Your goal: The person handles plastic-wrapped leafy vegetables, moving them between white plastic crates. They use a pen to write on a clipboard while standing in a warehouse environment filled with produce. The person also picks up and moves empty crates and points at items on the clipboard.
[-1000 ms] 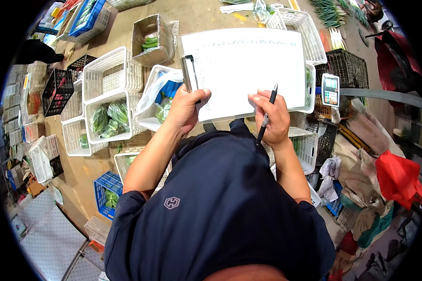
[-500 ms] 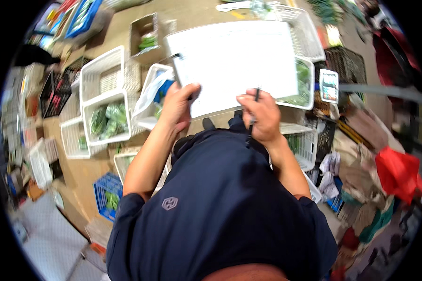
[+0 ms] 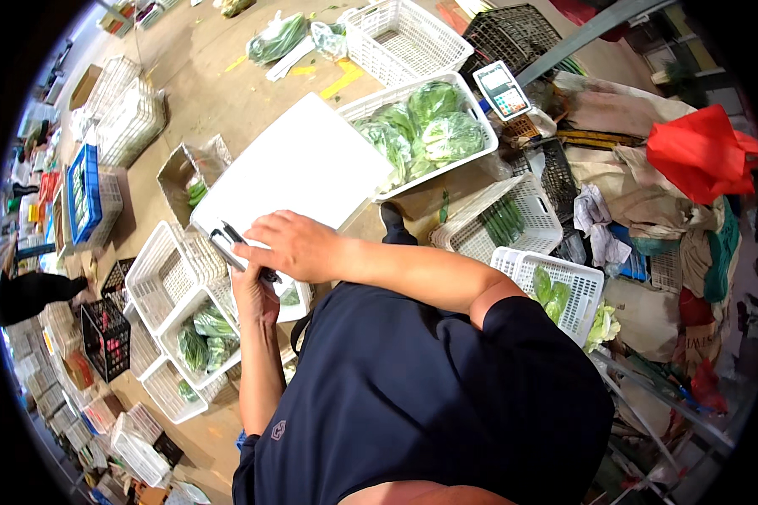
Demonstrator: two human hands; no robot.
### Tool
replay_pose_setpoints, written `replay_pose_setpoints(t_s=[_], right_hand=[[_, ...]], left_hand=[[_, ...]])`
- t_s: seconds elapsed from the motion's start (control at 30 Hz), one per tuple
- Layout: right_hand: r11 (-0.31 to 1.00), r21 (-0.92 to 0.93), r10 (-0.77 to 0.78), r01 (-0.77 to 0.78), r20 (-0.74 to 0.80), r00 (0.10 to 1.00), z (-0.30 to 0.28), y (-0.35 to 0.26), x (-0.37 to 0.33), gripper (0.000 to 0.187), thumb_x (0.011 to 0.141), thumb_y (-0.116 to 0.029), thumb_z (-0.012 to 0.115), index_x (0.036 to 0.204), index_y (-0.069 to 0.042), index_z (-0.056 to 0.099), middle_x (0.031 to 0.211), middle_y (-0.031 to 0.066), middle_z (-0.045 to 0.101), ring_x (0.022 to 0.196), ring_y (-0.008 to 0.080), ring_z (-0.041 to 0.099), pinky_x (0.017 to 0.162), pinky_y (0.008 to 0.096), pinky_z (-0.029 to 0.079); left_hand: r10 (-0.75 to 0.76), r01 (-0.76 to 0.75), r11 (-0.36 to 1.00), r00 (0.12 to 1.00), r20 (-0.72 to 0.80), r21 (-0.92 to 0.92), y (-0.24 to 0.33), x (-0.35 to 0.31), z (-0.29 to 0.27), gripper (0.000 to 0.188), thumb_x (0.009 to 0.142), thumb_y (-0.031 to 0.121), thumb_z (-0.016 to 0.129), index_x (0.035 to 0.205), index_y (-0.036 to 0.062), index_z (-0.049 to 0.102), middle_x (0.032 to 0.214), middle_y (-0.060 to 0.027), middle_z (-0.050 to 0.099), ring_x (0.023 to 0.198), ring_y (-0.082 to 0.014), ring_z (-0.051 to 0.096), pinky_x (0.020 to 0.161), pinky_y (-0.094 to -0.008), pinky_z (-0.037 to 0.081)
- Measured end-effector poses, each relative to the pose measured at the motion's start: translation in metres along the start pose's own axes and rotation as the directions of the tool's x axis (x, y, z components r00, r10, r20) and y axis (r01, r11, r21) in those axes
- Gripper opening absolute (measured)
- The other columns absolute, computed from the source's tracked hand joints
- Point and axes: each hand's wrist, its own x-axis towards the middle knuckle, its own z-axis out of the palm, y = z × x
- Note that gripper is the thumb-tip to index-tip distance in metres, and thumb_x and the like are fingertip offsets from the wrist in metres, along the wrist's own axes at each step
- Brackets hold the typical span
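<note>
A clipboard with white paper (image 3: 299, 172) slants in front of me, its far end toward the upper right. My left hand (image 3: 257, 295) is closed around its near left corner, the thumb close to the dark clip (image 3: 219, 246). Across that same corner reaches my right hand (image 3: 293, 246), its fingers bent over the paper and their tips at the clip. A slim black pen (image 3: 229, 229) shows at those fingertips, lying along the clip. Part of the clip and the right thumb are hidden.
Beyond the board stands a white crate (image 3: 487, 150) of bagged greens, with a scale display (image 3: 503, 89) beside it. White crates (image 3: 156, 282) stand left, a cardboard box (image 3: 177, 181) nearby. More crates (image 3: 526, 210) and a red bag (image 3: 706, 156) are at right.
My right hand has crossed left to the clip beside my left hand, bringing the pen. The clipboard has tilted and sits lower left. The view has turned, showing more floor at the upper left.
</note>
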Motion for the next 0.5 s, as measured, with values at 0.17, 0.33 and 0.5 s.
replay_pose_setpoints(t_s=[0.17,0.33,0.5], right_hand=[[0.989,0.144,0.034,-0.029,-0.028,0.999,-0.017,0.007,-0.013,0.042,0.082,-0.009,0.062,0.124,-0.009,0.06,0.119,0.0086,0.063,0.115,0.028,0.057,0.097,0.0404,0.046],[0.956,0.067,0.293,-0.287,-0.104,0.95,-0.054,0.054,-0.067,0.042,0.077,-0.002,0.066,0.119,-0.007,0.062,0.117,0.0124,0.063,0.113,0.0303,0.058,0.095,0.0411,0.048],[0.742,-0.151,0.638,-0.654,-0.143,0.757,-0.119,0.095,-0.171,0.034,0.081,-0.006,0.065,0.115,-0.005,0.063,0.12,0.0122,0.061,0.112,0.0334,0.055,0.096,0.0413,0.047]], left_hand=[[0.005,-0.008,1.0,0.995,-0.101,-0.023,-0.004,0.014,-0.003,0.033,0.088,0.006,0.07,0.117,0.003,0.055,0.1,-0.0038,0.064,0.087,-0.013,0.064,0.077,-0.026,0.051],[-0.012,0.0,0.999,0.968,-0.252,-0.047,-0.004,0.038,0.012,0.02,0.085,0.0,0.066,0.104,0.003,0.058,0.083,-0.0003,0.063,0.075,-0.0104,0.06,0.071,-0.0244,0.049],[-0.04,0.053,0.998,0.95,-0.311,0.035,-0.027,0.068,-0.012,0.006,0.083,0.008,0.069,0.083,0.0032,0.065,0.078,-0.0015,0.063,0.072,-0.0117,0.058,0.067,-0.0283,0.046]])
